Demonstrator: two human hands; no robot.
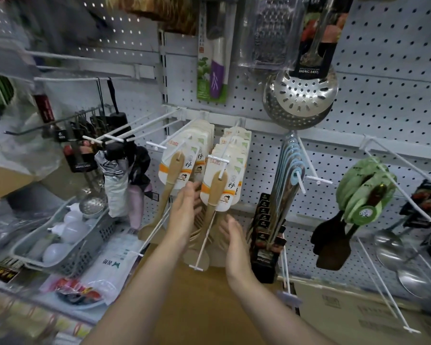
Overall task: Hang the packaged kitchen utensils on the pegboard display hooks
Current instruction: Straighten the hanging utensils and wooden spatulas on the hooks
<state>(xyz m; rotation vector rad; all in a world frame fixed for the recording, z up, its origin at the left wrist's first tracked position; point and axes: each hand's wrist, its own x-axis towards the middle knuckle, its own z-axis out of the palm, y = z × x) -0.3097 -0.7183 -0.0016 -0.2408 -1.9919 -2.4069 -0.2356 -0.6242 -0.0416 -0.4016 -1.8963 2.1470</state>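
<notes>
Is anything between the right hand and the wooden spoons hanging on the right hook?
Nothing visible. The right hand is open just right of the wooden spoons; the lower white hook runs on their left side, not between.

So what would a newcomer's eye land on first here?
Probably the two hands, left and right, reaching into the carded wooden spatulas hanging mid-frame on white hooks. Next, the shiny skimmers hanging high on the pegboard, right of centre.

Even bright light, blurred warped edges
</notes>
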